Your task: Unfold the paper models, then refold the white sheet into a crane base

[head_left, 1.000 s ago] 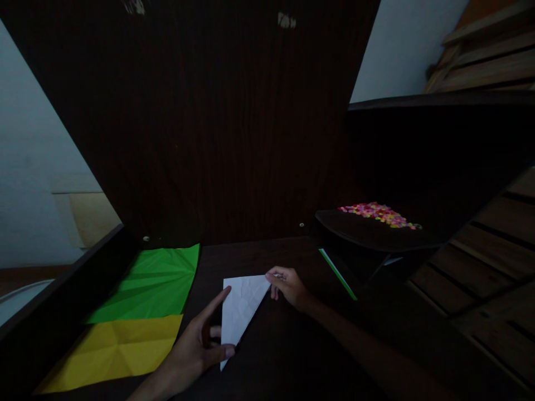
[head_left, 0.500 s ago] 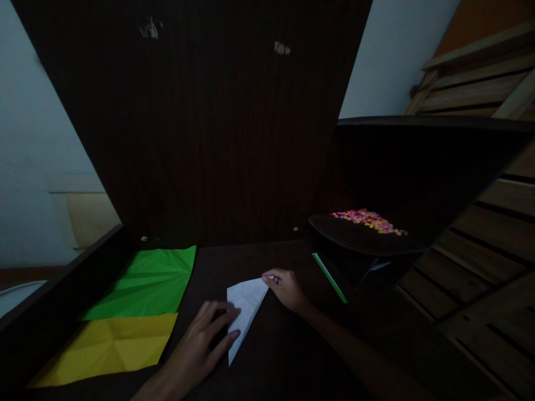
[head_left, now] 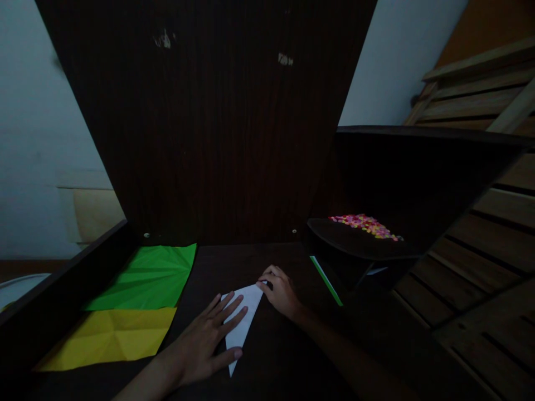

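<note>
A white sheet of paper (head_left: 246, 317), folded into a narrow pointed shape, lies on the dark wooden desk (head_left: 276, 356). My left hand (head_left: 204, 342) lies flat on its left part with the fingers spread, pressing it down. My right hand (head_left: 281, 289) pinches the paper's upper right corner with the fingertips. The lower tip of the paper points toward me.
A creased green sheet (head_left: 148, 278) and a creased yellow sheet (head_left: 112, 337) lie at the desk's left side. A dark tray (head_left: 355, 245) with several small coloured pieces (head_left: 365, 224) stands at the right. A green-edged sheet (head_left: 326, 280) leans beside it. A dark back panel rises behind.
The white paper has been folded narrower. My left hand has moved from holding its left edge up to lying flat on top of it. My right hand stays at the upper corner.
</note>
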A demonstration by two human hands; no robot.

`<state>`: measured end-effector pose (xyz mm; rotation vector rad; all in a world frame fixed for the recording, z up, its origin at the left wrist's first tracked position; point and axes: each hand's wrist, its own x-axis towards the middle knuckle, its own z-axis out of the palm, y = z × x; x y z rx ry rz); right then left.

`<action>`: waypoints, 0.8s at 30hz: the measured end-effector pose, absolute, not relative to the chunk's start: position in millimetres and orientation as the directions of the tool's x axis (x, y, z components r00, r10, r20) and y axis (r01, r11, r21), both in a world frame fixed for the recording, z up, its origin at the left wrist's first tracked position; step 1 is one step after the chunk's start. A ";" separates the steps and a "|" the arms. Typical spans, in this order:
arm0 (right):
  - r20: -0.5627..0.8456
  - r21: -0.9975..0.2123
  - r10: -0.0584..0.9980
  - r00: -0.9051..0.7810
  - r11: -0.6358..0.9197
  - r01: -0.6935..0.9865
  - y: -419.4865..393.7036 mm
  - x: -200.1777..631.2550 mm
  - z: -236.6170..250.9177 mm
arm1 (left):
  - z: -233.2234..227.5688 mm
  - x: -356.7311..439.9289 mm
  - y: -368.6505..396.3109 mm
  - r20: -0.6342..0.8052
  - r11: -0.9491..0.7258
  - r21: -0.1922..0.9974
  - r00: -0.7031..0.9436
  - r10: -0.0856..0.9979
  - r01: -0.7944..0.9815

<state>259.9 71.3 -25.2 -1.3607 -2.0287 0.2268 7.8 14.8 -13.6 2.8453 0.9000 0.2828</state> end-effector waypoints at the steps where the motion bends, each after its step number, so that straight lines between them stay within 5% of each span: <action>1: 0.443 -0.472 0.869 -0.221 0.435 0.766 71.6 260.3 -25.4 | -13.1 7.8 15.1 0.128 -0.811 0.189 0.805 0.580 0.554; 11: 0.537 -0.294 0.725 -0.431 0.640 0.710 37.3 250.3 -41.4 | -19.2 19.5 17.8 0.204 -0.795 0.068 0.771 0.603 0.603; 24: 0.257 -0.292 0.875 -0.410 0.475 0.830 39.3 244.9 -32.4 | -18.9 18.9 26.4 0.254 -0.839 -0.028 0.816 0.519 0.543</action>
